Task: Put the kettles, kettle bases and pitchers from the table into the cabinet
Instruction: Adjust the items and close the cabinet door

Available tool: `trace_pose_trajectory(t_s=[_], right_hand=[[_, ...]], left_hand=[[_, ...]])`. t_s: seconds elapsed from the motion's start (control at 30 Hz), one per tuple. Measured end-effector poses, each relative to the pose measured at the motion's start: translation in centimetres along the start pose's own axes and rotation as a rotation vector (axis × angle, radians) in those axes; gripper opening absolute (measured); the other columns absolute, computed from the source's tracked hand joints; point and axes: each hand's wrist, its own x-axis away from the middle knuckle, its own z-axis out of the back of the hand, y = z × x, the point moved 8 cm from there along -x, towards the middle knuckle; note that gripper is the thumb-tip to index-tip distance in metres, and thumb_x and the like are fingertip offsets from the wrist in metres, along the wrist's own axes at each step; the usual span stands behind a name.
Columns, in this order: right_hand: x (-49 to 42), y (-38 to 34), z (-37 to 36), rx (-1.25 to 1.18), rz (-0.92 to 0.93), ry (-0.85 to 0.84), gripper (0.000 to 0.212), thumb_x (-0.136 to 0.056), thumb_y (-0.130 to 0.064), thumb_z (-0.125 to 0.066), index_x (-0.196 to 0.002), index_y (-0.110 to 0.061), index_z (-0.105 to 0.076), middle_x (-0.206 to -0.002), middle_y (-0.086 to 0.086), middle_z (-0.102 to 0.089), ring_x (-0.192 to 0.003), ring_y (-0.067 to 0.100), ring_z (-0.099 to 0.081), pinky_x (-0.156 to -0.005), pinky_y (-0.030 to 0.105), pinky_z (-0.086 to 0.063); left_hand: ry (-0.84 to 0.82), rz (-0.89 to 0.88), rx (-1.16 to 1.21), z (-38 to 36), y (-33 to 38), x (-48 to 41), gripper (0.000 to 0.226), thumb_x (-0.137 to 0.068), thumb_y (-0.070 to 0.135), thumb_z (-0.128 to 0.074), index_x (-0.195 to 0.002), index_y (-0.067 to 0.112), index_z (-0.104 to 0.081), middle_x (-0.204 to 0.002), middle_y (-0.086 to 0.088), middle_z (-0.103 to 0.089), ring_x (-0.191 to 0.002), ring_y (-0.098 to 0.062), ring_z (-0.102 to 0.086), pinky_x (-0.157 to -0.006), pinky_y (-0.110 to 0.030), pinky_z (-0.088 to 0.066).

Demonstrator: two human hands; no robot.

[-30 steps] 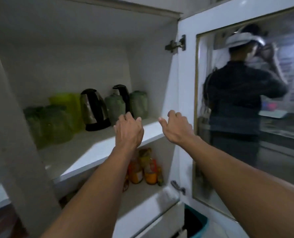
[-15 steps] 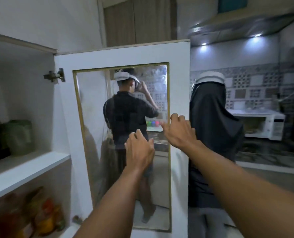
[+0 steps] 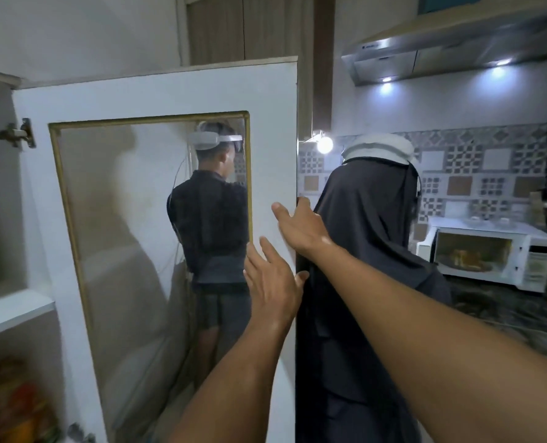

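Both hands [image 3: 301,228] at cabinet door [image 3: 157,94] edge

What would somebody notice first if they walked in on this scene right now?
Probably the open white cabinet door filling the middle, its glass panel showing a person in dark clothes from behind. Both bare hands reach for its free edge: the right hand curls around the edge, the left hand spreads open just below. Right behind the door stands a person in a long black garment, with a white microwave on the counter further right.
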Motion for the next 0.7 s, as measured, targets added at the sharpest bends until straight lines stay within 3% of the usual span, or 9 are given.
trace_pose_trajectory(t_s=[0.13,0.27,0.4,0.57,0.7], right_hand=[[-1.4,1.0,-0.4,-0.063,-0.003,0.018,0.044,-0.103,-0.037,-0.04,-0.138,-0.011,-0.04,-0.132,0.012,-0.058,-0.117,0.033,-0.056,-0.088,0.037,-0.043],[-1.0,0.9,-0.3,-0.005,0.043,0.011,0.046,-0.101,-0.038,-0.042,-0.137,-0.01,-0.041,-0.133,0.015,-0.058,-0.123,0.038,-0.052,-0.1,0.047,-0.043],[1.1,0.0,-0.5,-0.012,0.095,0.012,0.047,-0.097,-0.043,-0.041,-0.135,-0.014,-0.041,-0.13,0.016,-0.06,-0.117,0.04,-0.055,-0.1,0.054,-0.044],[6.0,-2.8,-0.5,0.017,0.212,0.093,0.042,-0.094,-0.05,-0.037,-0.122,-0.019,-0.041,-0.118,0.014,-0.067,-0.103,0.041,-0.063,-0.091,0.055,-0.049],[11.9,-6.5,-0.6,0.033,0.33,0.109,0.035,-0.099,-0.043,-0.04,-0.118,-0.013,-0.04,-0.107,0.017,-0.069,-0.096,0.044,-0.063,-0.079,0.046,-0.048]], left_hand=[[0.069,0.027,-0.067,-0.5,0.1,-0.2,0.099,-0.083,0.046,-0.069,-0.151,0.004,-0.009,-0.154,-0.024,-0.012,-0.141,-0.04,-0.023,-0.115,-0.048,-0.029],[0.137,0.055,-0.111,-0.2,0.1,0.4,0.101,-0.079,0.046,-0.072,-0.148,0.002,-0.013,-0.151,-0.024,-0.015,-0.135,-0.04,-0.024,-0.112,-0.047,-0.032],[0.227,0.124,-0.145,1.1,-0.1,2.0,0.105,-0.072,0.044,-0.079,-0.143,0.008,-0.012,-0.148,-0.022,-0.018,-0.132,-0.038,-0.029,-0.107,-0.046,-0.039],[0.278,0.114,-0.147,4.9,-0.2,5.9,0.095,-0.074,0.035,-0.076,-0.145,0.006,-0.02,-0.149,-0.021,-0.025,-0.133,-0.038,-0.032,-0.104,-0.044,-0.041],[0.315,0.095,-0.081,9.4,-1.6,9.8,0.092,-0.074,0.028,-0.075,-0.146,0.006,-0.021,-0.148,-0.019,-0.029,-0.129,-0.036,-0.036,-0.105,-0.043,-0.041]])
